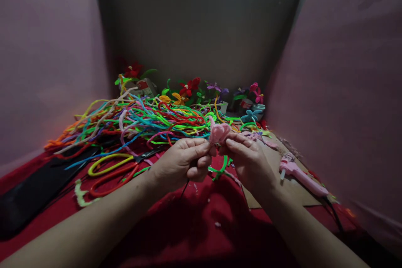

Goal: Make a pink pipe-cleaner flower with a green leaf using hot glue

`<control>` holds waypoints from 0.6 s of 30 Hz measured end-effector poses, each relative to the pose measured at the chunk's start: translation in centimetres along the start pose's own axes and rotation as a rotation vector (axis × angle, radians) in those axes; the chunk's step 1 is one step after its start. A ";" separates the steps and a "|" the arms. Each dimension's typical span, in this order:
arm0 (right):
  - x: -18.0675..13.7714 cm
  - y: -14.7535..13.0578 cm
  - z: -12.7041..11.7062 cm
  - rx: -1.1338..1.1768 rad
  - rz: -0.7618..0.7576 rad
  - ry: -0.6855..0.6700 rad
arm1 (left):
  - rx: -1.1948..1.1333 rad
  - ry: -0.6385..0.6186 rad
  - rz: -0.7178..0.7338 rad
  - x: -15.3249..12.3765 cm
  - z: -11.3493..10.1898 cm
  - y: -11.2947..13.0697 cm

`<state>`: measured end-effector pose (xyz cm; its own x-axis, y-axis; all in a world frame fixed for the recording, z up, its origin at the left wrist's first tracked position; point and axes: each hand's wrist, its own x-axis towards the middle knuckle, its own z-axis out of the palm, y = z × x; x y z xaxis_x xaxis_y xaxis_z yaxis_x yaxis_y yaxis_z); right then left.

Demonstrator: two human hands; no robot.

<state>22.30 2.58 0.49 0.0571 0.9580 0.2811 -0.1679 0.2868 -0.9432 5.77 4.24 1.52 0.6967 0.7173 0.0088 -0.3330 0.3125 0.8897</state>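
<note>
A small pink pipe-cleaner flower is held up between both hands, above the red cloth. My left hand pinches its lower left side with thumb and forefinger, the other fingers curled in. On the opposite side, my right hand grips the lower right petal between thumb and fingers. One loose pink strand sticks up from the flower's top left. A thin dark line runs down below my left hand; what it belongs to is unclear.
Behind lies a heap of coloured pipe cleaners, with finished flowers along the wall. Scissors with yellow and red handles lie left, beside a long black object. A pink glue gun rests on cardboard at right.
</note>
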 end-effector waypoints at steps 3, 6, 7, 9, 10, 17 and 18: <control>-0.3 -0.4 0.4 -0.011 -0.127 0.107 | -0.007 0.013 0.008 0.1 0.1 -0.1; -0.6 -1.0 0.7 -0.097 -0.266 0.128 | 0.035 0.037 -0.010 0.2 0.0 -0.3; -0.7 -1.2 0.8 -0.125 -0.264 0.073 | 0.055 0.041 -0.017 0.2 0.0 -0.4; -0.8 -1.6 0.9 -0.168 -0.235 -0.019 | 0.069 0.037 -0.030 0.2 0.0 -0.5; -0.7 -1.7 0.9 -0.176 -0.223 -0.041 | 0.062 0.037 -0.033 0.2 0.1 -0.5; -0.4 -0.9 0.5 -0.075 -0.155 -0.034 | -0.032 -0.012 -0.059 0.0 0.2 -0.1; -0.4 -0.9 0.6 -0.080 -0.162 -0.028 | -0.040 -0.025 -0.052 -0.1 0.1 -0.1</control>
<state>21.84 1.91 1.33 0.0498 0.8993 0.4345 -0.0795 0.4372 -0.8959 5.81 4.09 1.47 0.7296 0.6834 -0.0253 -0.3201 0.3740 0.8705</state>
